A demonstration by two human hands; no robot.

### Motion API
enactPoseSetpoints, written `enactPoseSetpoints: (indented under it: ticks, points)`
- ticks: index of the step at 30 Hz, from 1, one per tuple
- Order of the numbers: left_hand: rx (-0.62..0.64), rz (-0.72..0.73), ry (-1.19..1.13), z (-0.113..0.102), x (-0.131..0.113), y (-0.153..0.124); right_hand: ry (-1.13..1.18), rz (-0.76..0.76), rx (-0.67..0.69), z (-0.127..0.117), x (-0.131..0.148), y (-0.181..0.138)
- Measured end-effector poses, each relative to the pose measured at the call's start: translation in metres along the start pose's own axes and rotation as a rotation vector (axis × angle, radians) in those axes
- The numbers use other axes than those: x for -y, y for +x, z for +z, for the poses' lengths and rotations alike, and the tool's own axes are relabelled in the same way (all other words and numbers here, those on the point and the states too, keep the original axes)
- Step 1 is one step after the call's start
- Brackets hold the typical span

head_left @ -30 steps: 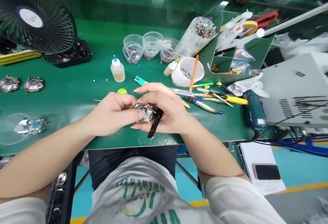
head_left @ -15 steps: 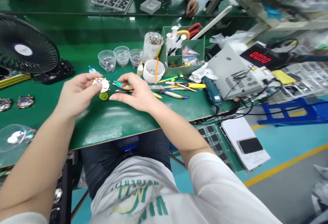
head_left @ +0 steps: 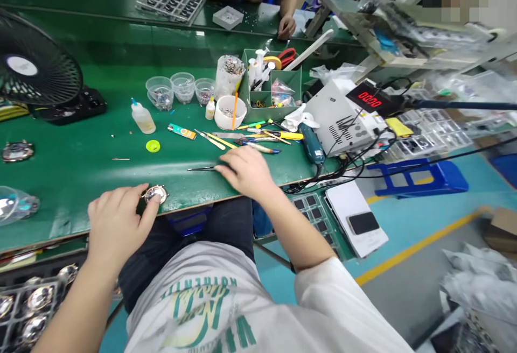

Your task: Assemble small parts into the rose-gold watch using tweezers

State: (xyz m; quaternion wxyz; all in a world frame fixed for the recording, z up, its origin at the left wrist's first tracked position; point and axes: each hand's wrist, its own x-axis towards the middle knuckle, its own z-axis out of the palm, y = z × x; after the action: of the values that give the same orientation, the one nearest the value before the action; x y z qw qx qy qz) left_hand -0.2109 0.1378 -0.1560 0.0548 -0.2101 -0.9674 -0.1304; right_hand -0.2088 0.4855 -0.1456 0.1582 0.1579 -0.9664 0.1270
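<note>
My left hand [head_left: 118, 221] rests at the front edge of the green table, thumb and fingers closed around a round gold-rimmed watch case [head_left: 156, 195]. The case lies low, close to the tabletop. To the right, my right hand [head_left: 247, 174] pinches thin dark tweezers [head_left: 200, 169], their tips pointing left just above the table. A yellow-green round cap [head_left: 153, 146] lies beyond the watch case. Farther back stands a small squeeze bottle [head_left: 142, 117] with a blue tip. A green and orange packet [head_left: 181, 131] sits between that bottle and the hand tools.
Clear cups [head_left: 183, 88], a white tub [head_left: 230, 112] and a green organizer [head_left: 274, 111] stand at the back. Pliers and knives lie before them. A fan [head_left: 36, 62] occupies the left; a grey power unit [head_left: 341, 119] the right. A person's hand [head_left: 286, 27] rests opposite.
My left hand has brought the watch case down toward the table's front edge. My right hand has moved away to the right and nearer me, with the tweezers. The view has shifted slightly.
</note>
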Motion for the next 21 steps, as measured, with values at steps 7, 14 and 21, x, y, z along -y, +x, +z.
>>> enactPoseSetpoints:
  ticks: [7, 14, 21]
  points:
    - [0.102, 0.112, -0.017, -0.012, 0.007, 0.007, -0.477, 0.392, 0.426, -0.078, -0.115, -0.004]
    - [0.173, -0.005, -0.188, -0.017, 0.005, 0.014, -0.586, 0.211, 0.524, -0.067, -0.153, 0.004]
    - [0.243, -0.007, -0.282, -0.020, 0.009, 0.022, -0.507, 0.164, 0.328, -0.075, -0.172, -0.016]
